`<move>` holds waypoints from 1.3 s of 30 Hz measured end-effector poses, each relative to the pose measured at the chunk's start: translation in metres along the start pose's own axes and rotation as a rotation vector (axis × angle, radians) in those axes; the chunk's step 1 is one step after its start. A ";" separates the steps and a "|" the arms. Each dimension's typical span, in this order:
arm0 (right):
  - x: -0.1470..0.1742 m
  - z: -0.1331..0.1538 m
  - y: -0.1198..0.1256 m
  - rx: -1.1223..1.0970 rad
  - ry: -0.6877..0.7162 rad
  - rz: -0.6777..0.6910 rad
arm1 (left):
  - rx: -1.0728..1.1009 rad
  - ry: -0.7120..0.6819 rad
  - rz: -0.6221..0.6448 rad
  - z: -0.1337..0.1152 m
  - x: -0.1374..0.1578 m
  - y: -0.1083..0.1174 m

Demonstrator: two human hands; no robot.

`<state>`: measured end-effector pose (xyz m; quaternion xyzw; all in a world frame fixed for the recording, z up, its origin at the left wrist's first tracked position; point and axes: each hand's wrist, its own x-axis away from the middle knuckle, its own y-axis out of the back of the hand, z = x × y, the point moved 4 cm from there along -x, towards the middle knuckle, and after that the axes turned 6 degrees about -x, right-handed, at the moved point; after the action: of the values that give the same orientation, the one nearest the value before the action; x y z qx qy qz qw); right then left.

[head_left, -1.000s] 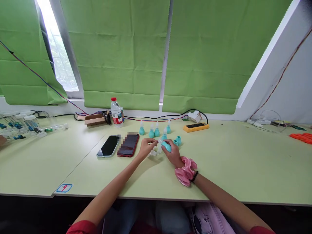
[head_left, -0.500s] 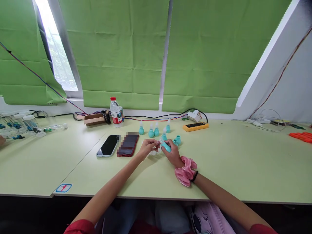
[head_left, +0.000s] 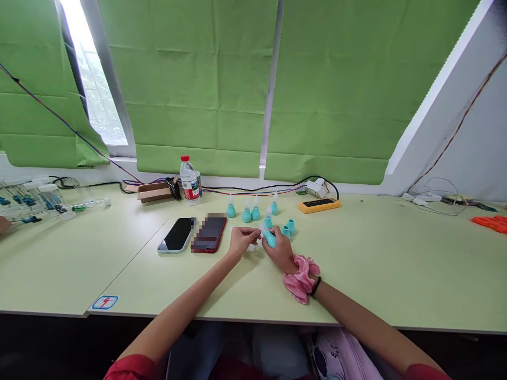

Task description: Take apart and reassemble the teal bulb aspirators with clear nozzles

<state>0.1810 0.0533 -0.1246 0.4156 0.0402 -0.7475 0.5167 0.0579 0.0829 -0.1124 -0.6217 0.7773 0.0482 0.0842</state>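
My right hand (head_left: 281, 250) is closed around a teal squeeze bulb (head_left: 270, 239), tilted with its clear nozzle (head_left: 263, 228) up and to the left. Right beside that nozzle, the fingers of my left hand (head_left: 243, 241) are pinched together; what they hold is too small to make out. Under the left hand lie a few clear plastic pieces (head_left: 252, 247), partly covered. Behind the hands stand several teal bulbs with clear nozzles (head_left: 255, 212). Two teal bulbs without nozzles (head_left: 285, 231) stand just beyond my right hand, their openings upward.
Left of my hands lie a red-edged phone (head_left: 209, 234) and a light-cased phone (head_left: 177, 235). Farther back are a water bottle (head_left: 190, 184), a cardboard box (head_left: 156, 192), cables and a yellow power strip (head_left: 319, 205). Clear tubes (head_left: 51, 198) and another person's hand (head_left: 5, 225) are at far left.
My two hands stay close together at the bulb, with only a slight shift of the fingers. The whole view has moved a little; the things on the table stand as before.
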 end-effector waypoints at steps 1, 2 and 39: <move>0.000 0.000 0.000 -0.023 -0.007 0.004 | 0.002 -0.008 0.006 -0.001 0.000 0.000; 0.000 0.000 0.001 -0.050 -0.015 0.009 | 0.005 -0.015 0.016 -0.001 0.000 0.000; 0.002 0.014 -0.008 -0.671 -0.342 0.331 | -0.687 -0.334 0.042 -0.019 -0.002 0.004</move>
<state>0.1662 0.0492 -0.1201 0.0945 0.1277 -0.6581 0.7360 0.0526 0.0823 -0.0934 -0.5812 0.7038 0.4084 -0.0046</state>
